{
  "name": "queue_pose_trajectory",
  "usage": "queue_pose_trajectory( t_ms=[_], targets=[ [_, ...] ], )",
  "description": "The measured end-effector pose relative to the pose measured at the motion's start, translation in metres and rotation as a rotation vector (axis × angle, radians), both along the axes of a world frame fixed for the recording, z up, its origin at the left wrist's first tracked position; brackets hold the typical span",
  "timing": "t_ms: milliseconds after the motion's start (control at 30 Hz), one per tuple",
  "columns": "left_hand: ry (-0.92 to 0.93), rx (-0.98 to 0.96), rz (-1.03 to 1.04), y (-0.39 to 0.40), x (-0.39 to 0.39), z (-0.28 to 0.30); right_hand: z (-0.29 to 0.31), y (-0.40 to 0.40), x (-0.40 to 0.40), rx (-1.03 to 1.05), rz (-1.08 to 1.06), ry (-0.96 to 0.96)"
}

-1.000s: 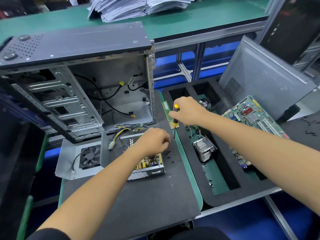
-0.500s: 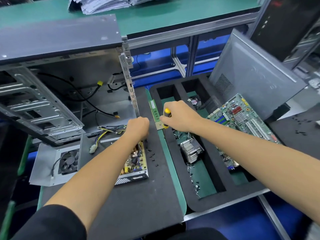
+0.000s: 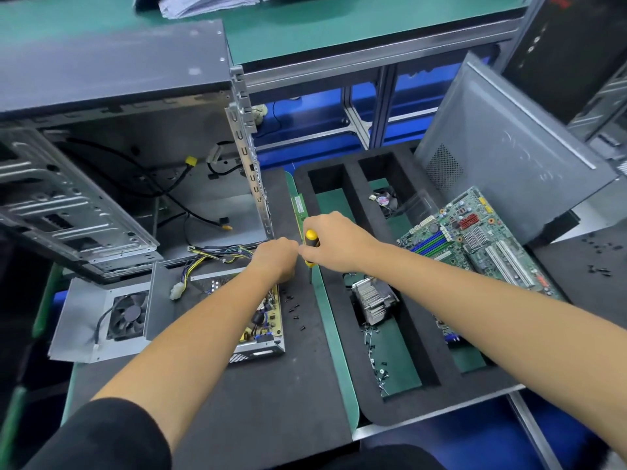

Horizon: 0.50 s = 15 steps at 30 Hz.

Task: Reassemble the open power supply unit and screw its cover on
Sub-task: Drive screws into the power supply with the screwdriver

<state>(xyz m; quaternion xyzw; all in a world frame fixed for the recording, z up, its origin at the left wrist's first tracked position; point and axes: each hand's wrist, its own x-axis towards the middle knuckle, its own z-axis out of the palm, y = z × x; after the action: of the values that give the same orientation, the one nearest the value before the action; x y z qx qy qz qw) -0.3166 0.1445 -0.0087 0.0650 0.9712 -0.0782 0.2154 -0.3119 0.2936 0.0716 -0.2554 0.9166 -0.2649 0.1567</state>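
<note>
The open power supply unit [image 3: 259, 349] lies on the black mat with its circuit board [image 3: 269, 318] exposed. Its grey cover with the fan [image 3: 101, 317] lies flat to its left, joined by a wire. My left hand [image 3: 276, 259] hovers curled over the unit's far right corner; its fingertips are hidden. My right hand [image 3: 336, 242] grips a yellow-and-black screwdriver [image 3: 311, 239], shaft pointing down at the mat beside my left hand. Several loose black screws [image 3: 295, 307] lie on the mat right of the unit.
An open PC case [image 3: 118, 157] stands behind the unit, with a cable bundle [image 3: 217, 254] trailing out. A RAM stick [image 3: 300, 208] lies by a black foam tray [image 3: 339, 184] holding a heatsink [image 3: 373, 300], screws [image 3: 380, 368] and a motherboard [image 3: 475, 239]. A grey side panel [image 3: 509, 147] leans behind.
My left hand has moved away from me and to the right, off the circuit board, and now meets my right hand at the screwdriver. The right hand keeps its grip on the handle.
</note>
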Motion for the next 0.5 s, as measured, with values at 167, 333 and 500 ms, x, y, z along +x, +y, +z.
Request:
queue_pose_trajectory(
  t_ms=[167,333,500],
  targets=[
    [-0.02,0.043,-0.012,-0.003,0.002,0.002,0.0,-0.001,0.0,0.007,0.013,0.0],
    [-0.034,0.087,-0.025,-0.004,0.005,0.01,0.001,0.001,0.002,0.003,0.009,-0.01],
    [-0.016,0.391,0.046,-0.011,0.004,0.017,0.002,0.004,0.003,-0.008,-0.028,0.002]
  ],
)
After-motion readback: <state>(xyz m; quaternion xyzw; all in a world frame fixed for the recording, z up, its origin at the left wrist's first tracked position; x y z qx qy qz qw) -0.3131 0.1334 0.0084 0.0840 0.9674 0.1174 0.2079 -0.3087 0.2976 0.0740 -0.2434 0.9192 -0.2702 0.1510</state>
